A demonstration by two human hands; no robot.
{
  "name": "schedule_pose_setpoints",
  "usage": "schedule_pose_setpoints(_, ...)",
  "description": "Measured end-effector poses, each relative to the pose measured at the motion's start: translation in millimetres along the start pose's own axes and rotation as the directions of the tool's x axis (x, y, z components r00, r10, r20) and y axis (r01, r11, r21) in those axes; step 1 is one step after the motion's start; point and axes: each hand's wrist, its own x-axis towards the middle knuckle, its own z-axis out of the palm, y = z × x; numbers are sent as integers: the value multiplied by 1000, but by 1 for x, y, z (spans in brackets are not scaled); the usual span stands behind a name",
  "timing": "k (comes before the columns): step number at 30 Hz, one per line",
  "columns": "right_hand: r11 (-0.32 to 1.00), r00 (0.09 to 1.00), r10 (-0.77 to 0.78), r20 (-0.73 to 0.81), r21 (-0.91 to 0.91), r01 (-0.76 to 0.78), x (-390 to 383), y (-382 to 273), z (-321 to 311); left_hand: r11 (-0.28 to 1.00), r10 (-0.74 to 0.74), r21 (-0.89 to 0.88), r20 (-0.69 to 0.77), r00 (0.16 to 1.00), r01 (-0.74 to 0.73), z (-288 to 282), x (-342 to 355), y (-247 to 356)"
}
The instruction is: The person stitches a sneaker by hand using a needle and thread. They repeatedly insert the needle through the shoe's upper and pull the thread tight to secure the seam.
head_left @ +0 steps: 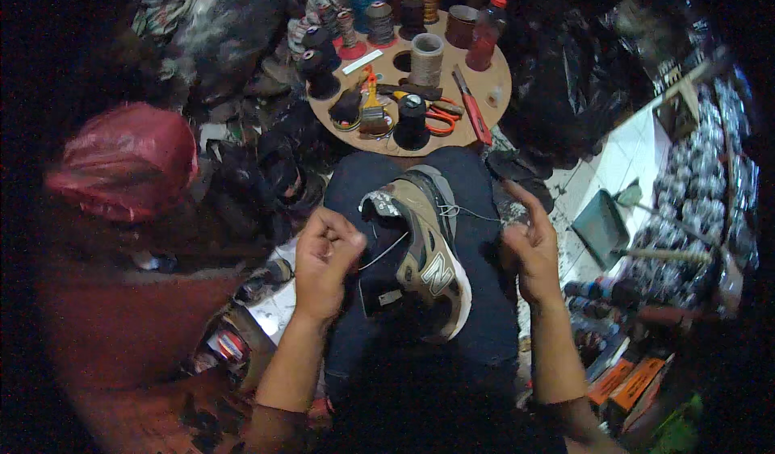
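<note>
Pinches pale thread (pixel 476 216) in right grip (pixel 533 248); curls left grip (pixel 327 248), cannot tell whether around thread. Bears tan shoe (pixel 425 244) on lap (pixel 492 292) between both, lengthwise near to far, with toe direction unclear. Faces, beyond both, round wooden desk (pixel 492 75) carrying coarse twine spool (pixel 426 60) and transparent bottle (pixel 484 38) of red liquid.

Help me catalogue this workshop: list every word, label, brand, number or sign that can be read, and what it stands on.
Shoe: large pale lettering on its side is readable, but I won't copy out lettering or brands.
Orange box, lower right: dark printing, too small and blurred to read.
Red, white and blue package, lower left: markings too blurred to read.
I can make out no other readable text.
</note>
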Motion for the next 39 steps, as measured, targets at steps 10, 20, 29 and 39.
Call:
schedule_pose_setpoints(10, 770, 987, 122, 106, 617, -162, 26, -31, 63, 477, 78, 859, 171, 982, -187, 34, 6, 13)
schedule_pose_setpoints(20, 819, 950, 305, 66, 491, -297, 50, -30, 92, 440, -74, 894, -54, 996, 81, 5, -43, 11)
schedule_pose_setpoints(29, 856, 945, 323, 54, 409, -316, 48, -32, 94, 477, -144, 810, -311, 939, 341, -16, -96, 8)
schedule_pose_setpoints(39, 894, 972, 228, 48, 385, -229, 47, -28, 74, 581, -18, 787, -242, 970, 207, -44, -74, 10)
